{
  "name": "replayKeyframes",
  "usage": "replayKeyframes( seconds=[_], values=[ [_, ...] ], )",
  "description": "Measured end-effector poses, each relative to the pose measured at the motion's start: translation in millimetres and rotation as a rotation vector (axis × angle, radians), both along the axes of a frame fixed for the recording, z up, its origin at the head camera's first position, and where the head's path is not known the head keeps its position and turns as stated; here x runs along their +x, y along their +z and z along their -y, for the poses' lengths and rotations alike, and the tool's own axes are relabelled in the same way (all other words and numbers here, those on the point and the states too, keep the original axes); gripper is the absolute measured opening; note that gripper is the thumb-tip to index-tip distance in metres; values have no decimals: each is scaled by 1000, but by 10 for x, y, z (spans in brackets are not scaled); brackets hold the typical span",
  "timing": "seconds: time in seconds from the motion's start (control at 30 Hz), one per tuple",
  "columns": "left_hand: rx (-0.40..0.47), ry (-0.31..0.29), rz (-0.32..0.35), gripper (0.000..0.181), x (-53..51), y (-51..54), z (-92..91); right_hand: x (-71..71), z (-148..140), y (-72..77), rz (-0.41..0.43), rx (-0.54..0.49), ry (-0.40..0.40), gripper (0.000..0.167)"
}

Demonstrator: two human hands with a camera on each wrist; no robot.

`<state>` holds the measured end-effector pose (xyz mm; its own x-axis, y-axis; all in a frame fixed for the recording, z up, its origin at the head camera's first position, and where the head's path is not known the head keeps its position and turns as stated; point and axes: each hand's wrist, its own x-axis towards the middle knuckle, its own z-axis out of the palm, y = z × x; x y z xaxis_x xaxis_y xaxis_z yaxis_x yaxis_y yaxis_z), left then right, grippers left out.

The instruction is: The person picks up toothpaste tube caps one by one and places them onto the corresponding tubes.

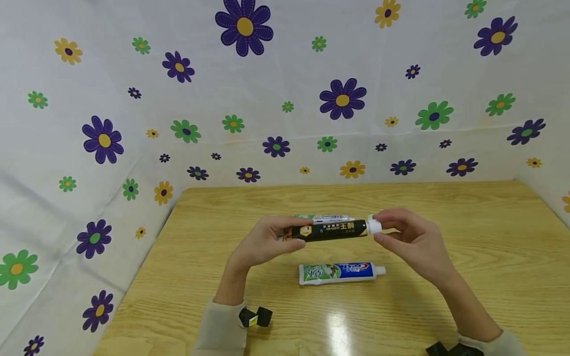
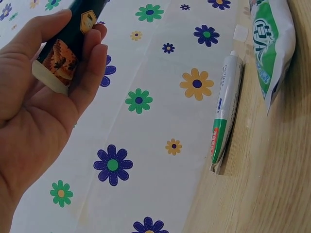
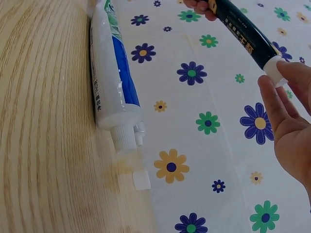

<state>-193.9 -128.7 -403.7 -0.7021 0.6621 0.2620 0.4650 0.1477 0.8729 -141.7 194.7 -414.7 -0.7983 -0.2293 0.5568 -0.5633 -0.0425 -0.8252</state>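
A black toothpaste tube [image 1: 334,231] with gold lettering is held above the table, lying nearly level. My left hand [image 1: 260,242] grips its tail end between thumb and fingers. At the other end, my right hand [image 1: 414,244] pinches the white cap [image 3: 275,71] with thumb and fingertips. Whether that cap is seated or loosened cannot be told. Below the black tube lies a green, white and blue toothpaste tube [image 1: 336,273], its white cap on. Behind it, partly hidden, is a slimmer white and green toothpaste tube [image 2: 227,92] with a narrow uncovered nozzle.
A small loose white cap [image 3: 142,180] lies on the wooden table [image 1: 222,212], off the slimmer tube's nozzle end. A white cloth [image 1: 285,89] printed with flowers stands behind the table and along its sides. Dark camera mounts [image 1: 258,317] sit on both wrists.
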Motion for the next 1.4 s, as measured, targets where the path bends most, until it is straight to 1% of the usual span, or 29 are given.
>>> replayKeyframes(
  seconds=[0.17,0.3,0.4,0.6,0.67,0.73,0.83,0.97,1.17,1.4],
  values=[
    [-8,-8,-8,38,4,2,-2,7,-2,-8,-21,11,-6,34],
    [-10,-11,0,39,1,-2,2,12,-2,-9,-37,18,-9,35],
    [-13,-9,-3,39,1,-3,4,17,-2,-9,-30,29,-23,34],
    [-12,-1,-8,39,5,-3,6,33,-5,-15,5,82,-101,35],
    [-13,3,-9,39,7,-4,5,37,-6,-16,21,121,-134,34],
    [-15,6,-11,39,8,-6,6,43,-8,-16,35,154,-147,35],
    [-16,5,-11,38,7,-7,9,51,-21,-11,47,196,-142,36],
    [-10,-2,-5,38,0,-8,16,58,-44,4,40,240,-130,39],
    [-9,-4,-2,39,0,-1,21,55,-68,6,56,250,-113,38],
    [1,-14,2,38,2,-12,20,38,-70,-6,70,281,-138,32]
  ],
)
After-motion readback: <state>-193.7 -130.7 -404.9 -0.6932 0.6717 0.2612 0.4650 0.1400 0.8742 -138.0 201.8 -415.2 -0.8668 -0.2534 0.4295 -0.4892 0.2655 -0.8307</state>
